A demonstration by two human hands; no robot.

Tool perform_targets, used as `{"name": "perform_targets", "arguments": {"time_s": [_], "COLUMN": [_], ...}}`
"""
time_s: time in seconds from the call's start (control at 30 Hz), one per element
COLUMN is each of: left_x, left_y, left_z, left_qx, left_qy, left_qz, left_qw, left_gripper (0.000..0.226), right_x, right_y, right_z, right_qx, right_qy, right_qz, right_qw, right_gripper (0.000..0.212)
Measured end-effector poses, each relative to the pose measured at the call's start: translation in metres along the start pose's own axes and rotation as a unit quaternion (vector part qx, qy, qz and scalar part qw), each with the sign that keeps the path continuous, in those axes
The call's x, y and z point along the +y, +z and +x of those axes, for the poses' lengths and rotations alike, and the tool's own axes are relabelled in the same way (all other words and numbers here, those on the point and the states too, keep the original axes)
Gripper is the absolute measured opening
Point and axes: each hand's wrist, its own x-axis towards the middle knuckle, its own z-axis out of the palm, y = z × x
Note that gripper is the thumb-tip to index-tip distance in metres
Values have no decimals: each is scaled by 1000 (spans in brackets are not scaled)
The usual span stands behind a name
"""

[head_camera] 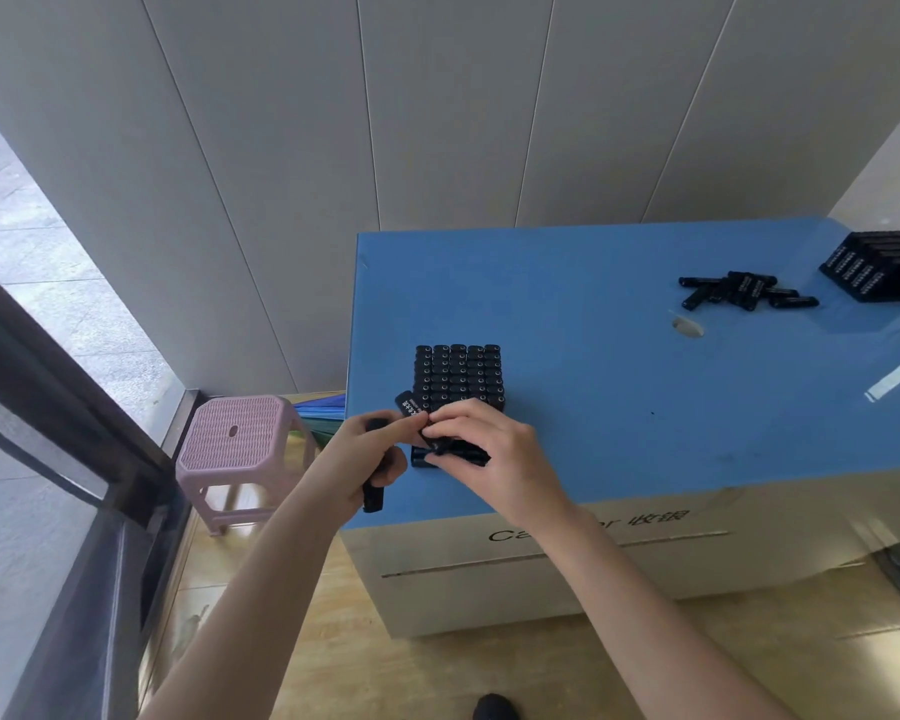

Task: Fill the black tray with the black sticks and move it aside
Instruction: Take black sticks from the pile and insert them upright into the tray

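Both bare forearms reach up from below to the near left corner of the blue-topped desk (pixel 619 356). Her or his left hand (pixel 372 452) is clenched round a black plastic stick (pixel 373 493), whose long axis runs toward the person, the lower end poking out under the fist. The right hand (pixel 484 444) grasps a small bundle of black sticks (pixel 458 453) lying crosswise, left to right. Where the fingertips of both hands meet, a white-lettered black stick (pixel 409 405) tilts up and to the left. Under and just behind the hands sits the black tray (pixel 418 456), packed with upright black sticks (pixel 458 376), round tips upward. Well apart, at the far right, loose black sticks (pixel 744 291) lie scattered in several directions near a second black block of sticks (pixel 876 265). A pink plastic stool (pixel 240 439) stands on the floor left of the desk.
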Motion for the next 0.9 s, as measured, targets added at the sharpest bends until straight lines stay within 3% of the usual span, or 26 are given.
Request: {"name": "perform_targets", "arguments": {"time_s": [0.2,0.47,0.8,0.9], "left_x": [1,-1,-3,-5], "left_y": [-2,-10,-11,-12], "left_z": [-1,3,3,2], "left_qx": [32,35,49,55], "left_qy": [-33,-50,-29,-29], "left_qz": [-44,-91,-103,-103], "left_qw": [998,994,993,993], "left_gripper": [14,25,27,27], "right_x": [5,27,46,48], "right_y": [-37,-60,-32,-33], "right_z": [1,3,2,5], "right_qx": [95,-34,-18,-46], "right_qy": [61,181,169,147], "right_qz": [-27,-124,-143,-148], "right_qw": [993,975,975,977], "right_gripper": [19,12,14,17]}}
